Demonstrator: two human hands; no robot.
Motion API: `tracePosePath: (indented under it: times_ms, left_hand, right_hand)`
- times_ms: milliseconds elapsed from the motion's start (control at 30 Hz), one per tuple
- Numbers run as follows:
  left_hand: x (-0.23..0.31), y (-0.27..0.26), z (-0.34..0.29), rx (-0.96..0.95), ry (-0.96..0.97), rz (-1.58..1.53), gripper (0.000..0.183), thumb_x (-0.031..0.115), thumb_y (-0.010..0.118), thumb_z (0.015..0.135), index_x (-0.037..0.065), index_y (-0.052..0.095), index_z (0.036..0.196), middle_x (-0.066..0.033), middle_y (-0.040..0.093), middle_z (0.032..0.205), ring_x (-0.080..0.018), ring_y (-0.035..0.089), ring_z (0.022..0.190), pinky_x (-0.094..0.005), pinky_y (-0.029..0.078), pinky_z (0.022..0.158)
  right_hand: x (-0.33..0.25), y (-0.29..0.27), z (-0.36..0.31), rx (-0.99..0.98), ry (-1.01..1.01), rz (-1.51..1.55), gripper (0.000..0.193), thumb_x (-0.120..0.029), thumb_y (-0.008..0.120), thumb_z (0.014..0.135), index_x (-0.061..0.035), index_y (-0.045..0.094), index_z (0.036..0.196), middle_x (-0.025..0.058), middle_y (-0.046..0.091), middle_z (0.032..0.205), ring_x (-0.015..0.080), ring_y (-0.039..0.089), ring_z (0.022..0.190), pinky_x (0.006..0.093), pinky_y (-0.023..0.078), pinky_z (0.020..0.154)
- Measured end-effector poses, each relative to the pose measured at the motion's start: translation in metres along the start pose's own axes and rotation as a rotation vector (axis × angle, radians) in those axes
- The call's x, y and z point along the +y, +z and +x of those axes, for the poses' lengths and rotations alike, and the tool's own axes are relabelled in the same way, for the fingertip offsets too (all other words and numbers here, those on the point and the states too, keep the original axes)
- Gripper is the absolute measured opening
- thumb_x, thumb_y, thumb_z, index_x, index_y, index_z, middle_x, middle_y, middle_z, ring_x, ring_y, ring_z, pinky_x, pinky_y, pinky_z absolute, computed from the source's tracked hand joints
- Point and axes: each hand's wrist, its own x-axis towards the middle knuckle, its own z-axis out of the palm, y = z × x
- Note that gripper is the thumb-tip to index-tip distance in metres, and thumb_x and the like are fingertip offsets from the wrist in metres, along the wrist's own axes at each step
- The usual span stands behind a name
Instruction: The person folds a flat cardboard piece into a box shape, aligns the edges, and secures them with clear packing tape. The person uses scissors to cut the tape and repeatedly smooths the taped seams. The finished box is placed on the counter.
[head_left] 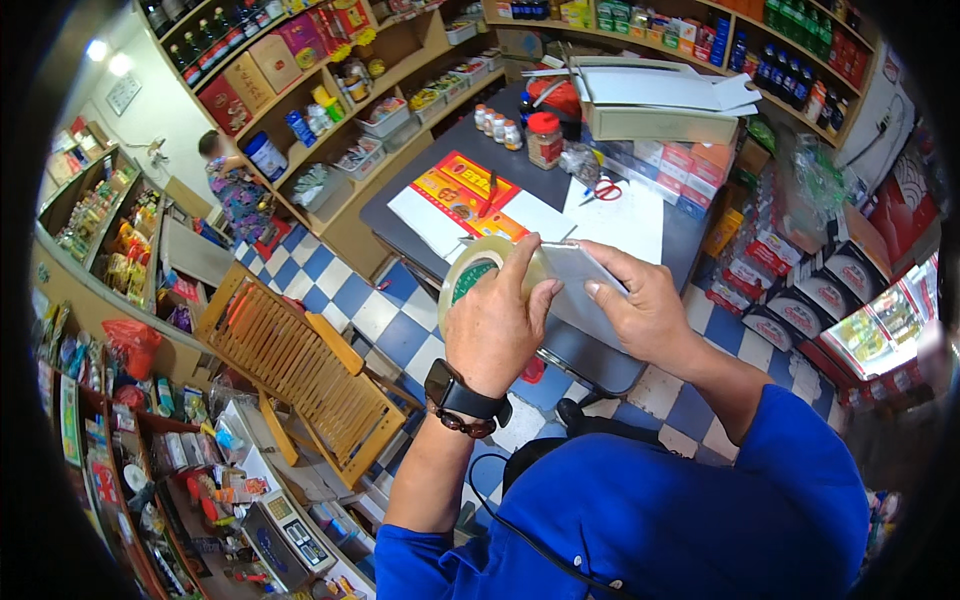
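A wide roll of clear packing tape point(452, 290) with a green inner core is held in my left hand point(495, 325), its fingers wrapped over the roll. My right hand point(645, 305) pinches a greyish see-through strip point(590, 308) between thumb and fingers. The strip stretches between both hands, above the near edge of a dark table point(450, 145), and looks like tape from the roll. Beyond my hands lie a red and yellow printed sheet point(455, 190) with a dark pen point(490, 196) on it, white paper point(640, 225) and red-handled scissors point(605, 188).
A red-lidded jar point(545, 142), small white bottles point(497, 127) and an open carton point(655, 122) stand on the table's far side. Left is a folding wooden chair point(315, 375); right, stacked drink packs point(800, 300). Another person point(237, 190) is near the shelves at back left.
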Motion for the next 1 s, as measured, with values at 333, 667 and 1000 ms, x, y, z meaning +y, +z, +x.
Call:
tracePosePath:
  times_ms: [333,667,1000]
  left_hand:
    - [0.062,-0.019,0.02,-0.046,0.113,0.309,0.048,0.026,0.074,0.088,0.01,0.059,0.13,-0.0186,0.071,0.079,-0.0362,0.071,0.073,-0.045,0.056,0.064]
    - [0.024,0.178,0.117,-0.661,-0.039,0.144,0.059,0.022,0.063,0.083,0.008,0.054,0.14,-0.0277,0.071,0.104,-0.0423,0.069,0.098,-0.0504,0.054,0.087]
    - [0.008,0.389,0.202,-1.084,-0.241,0.286,0.059,0.024,0.06,0.085,0.006,0.054,0.141,-0.0235,0.068,0.123,-0.0372,0.068,0.111,-0.0443,0.053,0.098]
  right_hand:
    - [0.02,-0.027,-0.007,0.059,0.187,0.598,0.046,-0.003,0.062,0.094,0.0017,0.055,0.139,0.0079,0.068,0.123,0.0106,0.061,0.11,0.0294,0.047,0.098]
    - [0.256,-0.048,0.013,0.034,0.532,0.805,0.048,-0.004,0.067,0.091,-0.0016,0.056,0.138,0.0056,0.067,0.121,0.0133,0.063,0.106,0.0309,0.049,0.097]
    - [0.462,-0.057,0.01,0.222,1.038,0.723,0.048,-0.037,0.064,0.1,-0.0035,0.059,0.135,0.0072,0.065,0.122,0.0181,0.058,0.111,0.0314,0.043,0.1]
